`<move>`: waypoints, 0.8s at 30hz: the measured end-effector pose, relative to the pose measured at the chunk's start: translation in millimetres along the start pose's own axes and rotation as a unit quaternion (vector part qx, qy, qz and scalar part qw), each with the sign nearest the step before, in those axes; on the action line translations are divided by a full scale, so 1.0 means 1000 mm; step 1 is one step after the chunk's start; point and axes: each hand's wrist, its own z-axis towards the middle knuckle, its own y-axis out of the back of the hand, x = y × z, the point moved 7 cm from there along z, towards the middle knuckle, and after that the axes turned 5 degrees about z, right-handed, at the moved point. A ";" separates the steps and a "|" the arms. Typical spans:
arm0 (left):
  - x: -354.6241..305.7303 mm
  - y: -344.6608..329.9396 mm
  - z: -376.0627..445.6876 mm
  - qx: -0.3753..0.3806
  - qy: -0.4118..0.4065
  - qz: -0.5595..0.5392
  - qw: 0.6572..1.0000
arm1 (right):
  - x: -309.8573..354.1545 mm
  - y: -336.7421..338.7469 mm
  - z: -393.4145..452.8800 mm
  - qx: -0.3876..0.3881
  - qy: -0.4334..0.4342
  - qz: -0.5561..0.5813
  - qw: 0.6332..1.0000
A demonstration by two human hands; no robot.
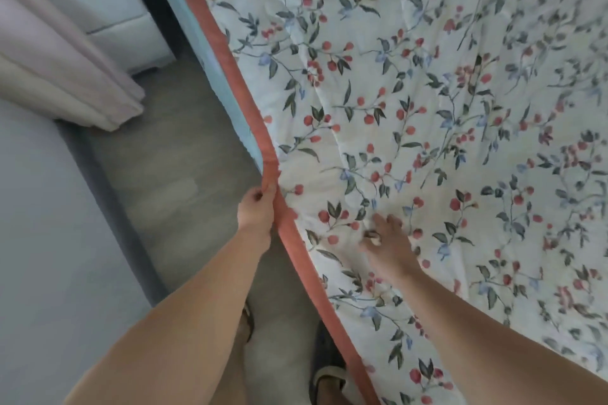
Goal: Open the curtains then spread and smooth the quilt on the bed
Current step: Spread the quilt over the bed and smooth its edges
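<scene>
Quilt (pixel 411 115), white with red berries and green leaves, lies spread over the bed (pixel 210 52), its pink border (pixel 230 66) running from the far corner at upper left down toward the bottom edge, along the bed's side by the floor (pixel 171 174). Left hand (pixel 256 210) pinches that border with curled fingers, forearm reaching up from below. Right hand (pixel 386 240) rests on the quilt just inside the border, fingers spread loosely, gripping nothing. Curtain (pixel 65 76) hangs gathered at far left.
</scene>
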 end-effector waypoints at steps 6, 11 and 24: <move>-0.025 0.049 0.014 -0.014 0.069 0.040 0.997 | 0.036 0.017 -0.003 0.045 -0.078 0.014 0.996; -0.180 0.034 0.074 0.057 -0.029 -0.032 0.997 | 0.126 0.070 0.038 -0.071 -0.013 0.067 0.995; -0.272 0.143 0.141 -0.238 0.037 0.197 0.950 | 0.267 0.108 0.166 0.022 0.083 0.060 0.995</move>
